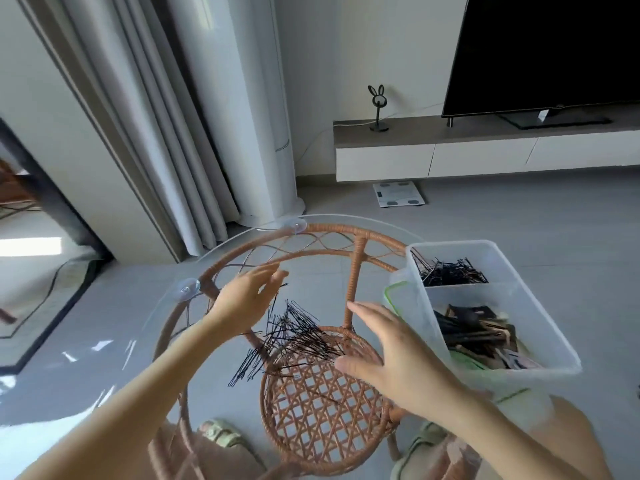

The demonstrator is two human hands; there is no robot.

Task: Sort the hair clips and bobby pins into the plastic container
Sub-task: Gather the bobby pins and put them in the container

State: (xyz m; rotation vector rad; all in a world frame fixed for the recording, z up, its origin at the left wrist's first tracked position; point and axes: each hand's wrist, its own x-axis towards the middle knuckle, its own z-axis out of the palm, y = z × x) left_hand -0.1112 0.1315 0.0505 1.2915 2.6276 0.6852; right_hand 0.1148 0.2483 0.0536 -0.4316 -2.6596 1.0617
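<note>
One glass table [322, 289] stood on grey floor [485, 230], curtain [156, 133] and TV [554, 46] beyond, loose pins [294, 337] lay mid-table between left hand [246, 299] and right hand [391, 362], both spread, gripping nothing, container [536, 317] at right held clips [478, 330]

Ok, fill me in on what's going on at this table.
A person is sorting hair accessories on a glass-topped rattan table. A pile of loose bobby pins lies on the glass between the left hand and the right hand, both with fingers spread and neither plainly gripping anything. To the right, the plastic container already holds sorted bobby pins in its far compartment and hair clips in the near one.
</note>
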